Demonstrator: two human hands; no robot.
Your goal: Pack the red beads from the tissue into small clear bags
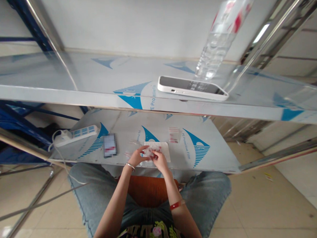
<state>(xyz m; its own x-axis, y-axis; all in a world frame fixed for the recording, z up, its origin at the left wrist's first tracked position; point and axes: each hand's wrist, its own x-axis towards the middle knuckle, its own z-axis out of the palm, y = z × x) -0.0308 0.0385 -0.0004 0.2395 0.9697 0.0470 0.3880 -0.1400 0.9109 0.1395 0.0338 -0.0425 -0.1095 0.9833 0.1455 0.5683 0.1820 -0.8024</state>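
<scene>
My left hand (139,156) and my right hand (159,160) come together over the lower shelf, fingers curled inward. Between their fingertips is a small clear, crinkly plastic piece (148,152), its exact kind too small to make out. Beneath them lies a white sheet or pad (165,154), with more clear bits along its top. Left of my left hand are some blurred transparent strips with reddish marks (133,143). A small clear pack with red stripes (174,135) rests beyond the pad on the right.
A white power strip (83,133) with a cable and a dark-edged card-like object (110,145) lie left on the lower shelf (217,158). Above it, the upper shelf's edge (95,97) crosses in front, carrying a white-cased phone (192,88) and a clear bottle (218,37).
</scene>
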